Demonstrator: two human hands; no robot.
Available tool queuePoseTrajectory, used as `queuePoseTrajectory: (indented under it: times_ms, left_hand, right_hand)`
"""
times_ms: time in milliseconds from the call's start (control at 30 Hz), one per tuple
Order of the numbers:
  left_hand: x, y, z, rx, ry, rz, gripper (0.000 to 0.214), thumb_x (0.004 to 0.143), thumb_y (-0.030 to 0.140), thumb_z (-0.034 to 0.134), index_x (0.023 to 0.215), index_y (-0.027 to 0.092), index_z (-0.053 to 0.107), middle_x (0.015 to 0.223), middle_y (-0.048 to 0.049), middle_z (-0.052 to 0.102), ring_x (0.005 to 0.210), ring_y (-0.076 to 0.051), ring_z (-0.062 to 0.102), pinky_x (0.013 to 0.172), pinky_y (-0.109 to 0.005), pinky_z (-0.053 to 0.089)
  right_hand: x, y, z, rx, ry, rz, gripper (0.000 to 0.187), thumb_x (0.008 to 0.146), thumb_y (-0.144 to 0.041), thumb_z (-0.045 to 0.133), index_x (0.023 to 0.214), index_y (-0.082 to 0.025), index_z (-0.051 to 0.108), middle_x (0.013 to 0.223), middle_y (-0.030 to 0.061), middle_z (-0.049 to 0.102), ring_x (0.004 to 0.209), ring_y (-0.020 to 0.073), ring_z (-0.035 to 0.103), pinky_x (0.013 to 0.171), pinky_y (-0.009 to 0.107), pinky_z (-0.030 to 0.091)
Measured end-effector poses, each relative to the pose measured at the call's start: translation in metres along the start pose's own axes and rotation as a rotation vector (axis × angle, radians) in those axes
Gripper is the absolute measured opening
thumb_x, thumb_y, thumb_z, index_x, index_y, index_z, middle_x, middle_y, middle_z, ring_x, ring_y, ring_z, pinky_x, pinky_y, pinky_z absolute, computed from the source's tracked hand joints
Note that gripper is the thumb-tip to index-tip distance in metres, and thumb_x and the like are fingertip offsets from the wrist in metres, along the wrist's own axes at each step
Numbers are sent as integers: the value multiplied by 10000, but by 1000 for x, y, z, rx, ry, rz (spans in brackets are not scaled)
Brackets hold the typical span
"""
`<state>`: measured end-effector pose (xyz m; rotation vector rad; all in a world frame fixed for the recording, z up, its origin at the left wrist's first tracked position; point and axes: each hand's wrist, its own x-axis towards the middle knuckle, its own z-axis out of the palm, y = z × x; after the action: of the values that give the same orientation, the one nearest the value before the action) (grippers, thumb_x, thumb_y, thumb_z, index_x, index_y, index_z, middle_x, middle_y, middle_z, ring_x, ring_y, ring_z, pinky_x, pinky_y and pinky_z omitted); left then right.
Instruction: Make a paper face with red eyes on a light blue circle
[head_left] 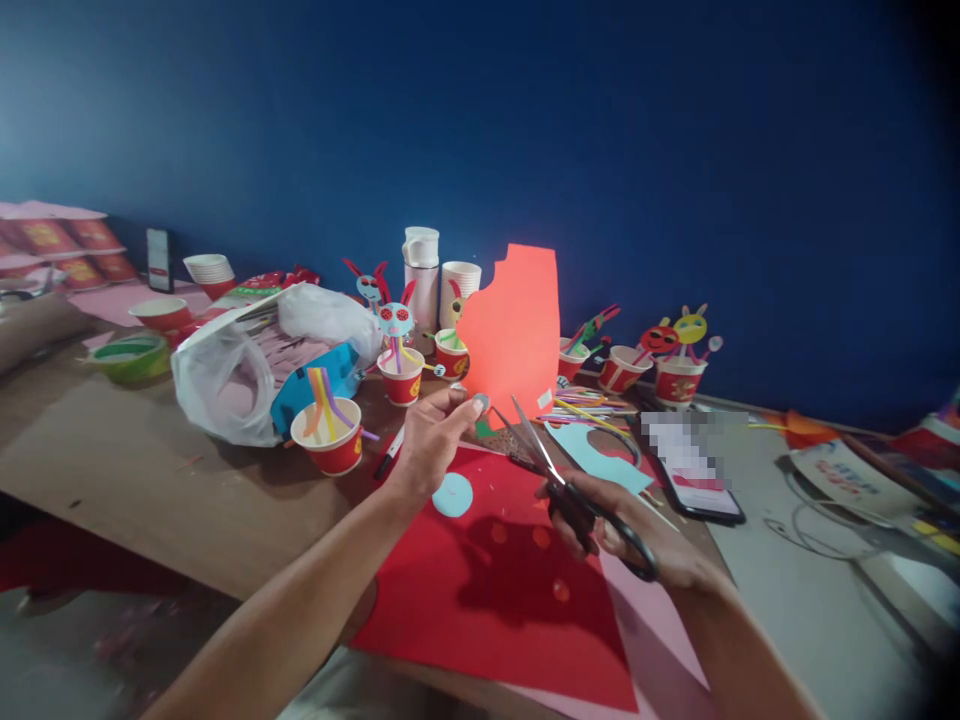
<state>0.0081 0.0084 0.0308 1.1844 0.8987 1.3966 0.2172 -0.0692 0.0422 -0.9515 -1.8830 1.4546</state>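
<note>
Where it stands upright, I see the orange paper sheet (517,330) is flat and bright, with a scalloped bite out of its upper left edge. Below lies a brown table (150,470) carrying a red sheet (510,600), decorated paper cups (328,438) and a phone (694,480), against a dark blue wall (525,120). My left hand (431,440) pinches the sheet's bottom edge. My right hand (637,530) grips black scissors (555,470), blades parted, tips just beside that edge.
</note>
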Motion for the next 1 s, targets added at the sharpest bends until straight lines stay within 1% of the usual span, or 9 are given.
queuePoseTrajectory:
  times_ms: [100, 167, 267, 433, 533, 700, 800, 900, 1000]
  left_hand:
    - [0, 0, 0, -5, -6, -14, 221, 703, 339, 662, 661, 140, 574, 561, 24, 550, 519, -70, 481, 522, -187, 361]
    - [1, 1, 0, -6, -9, -17, 222, 701, 337, 663, 654, 140, 572, 564, 25, 550, 509, -67, 477, 515, -185, 361]
    - [0, 2, 1, 4, -8, -6, 222, 704, 326, 658, 633, 135, 570, 564, 25, 553, 510, -64, 478, 518, -183, 364]
    - [-3, 5, 3, 56, -1, 22, 204, 694, 308, 666, 625, 129, 596, 590, 8, 584, 556, -80, 512, 546, -189, 384]
    - [-4, 5, 5, 20, -37, -22, 186, 680, 297, 676, 627, 134, 602, 595, 8, 588, 556, -83, 517, 535, -192, 388]
    - [-1, 3, 4, -145, -77, -113, 173, 639, 271, 697, 636, 140, 583, 575, 23, 571, 523, -76, 511, 531, -193, 404]
    - [1, 2, 3, -146, -90, -167, 174, 642, 265, 678, 614, 136, 565, 560, 23, 562, 507, -71, 506, 532, -192, 404]
    - [2, 2, 2, -118, -72, -155, 175, 633, 271, 672, 605, 136, 563, 560, 26, 557, 507, -70, 504, 539, -192, 405]
    - [1, 3, 2, -59, -40, -136, 184, 644, 282, 661, 597, 139, 556, 565, 25, 563, 512, -71, 507, 532, -188, 397]
  right_hand:
    - [-1, 5, -1, 33, -16, -32, 553, 752, -609, 491, 1045, -141, 449, 711, 27, 483, 616, 127, 428, 558, 256, 337]
    - [-1, 6, -1, 42, -25, -23, 560, 749, -609, 499, 1048, -139, 449, 710, 24, 480, 613, 124, 419, 554, 254, 327]
    - [0, 7, 0, 48, -24, -1, 568, 738, -617, 514, 1036, -137, 455, 707, 20, 480, 606, 119, 411, 545, 250, 318]
    - [3, 11, 4, 54, 23, -27, 520, 748, -604, 516, 977, -141, 462, 667, 3, 471, 580, 109, 412, 540, 243, 330]
    - [5, 17, 6, 71, 53, -26, 526, 747, -589, 530, 1007, -137, 464, 673, 2, 480, 577, 108, 427, 546, 245, 349]
    - [6, 22, 8, 63, 92, -2, 555, 741, -574, 550, 1062, -129, 467, 675, 1, 496, 583, 107, 437, 552, 243, 353]
    - [7, 21, 8, 34, 98, 25, 558, 735, -574, 559, 1060, -127, 479, 698, 7, 507, 589, 104, 445, 556, 238, 354]
    - [8, 18, 7, 25, 79, 36, 561, 738, -583, 548, 1068, -133, 483, 728, 17, 520, 602, 107, 462, 555, 233, 358]
    - [8, 14, 8, 11, 60, 42, 563, 736, -601, 534, 1044, -131, 496, 709, 17, 521, 586, 107, 462, 538, 231, 364]
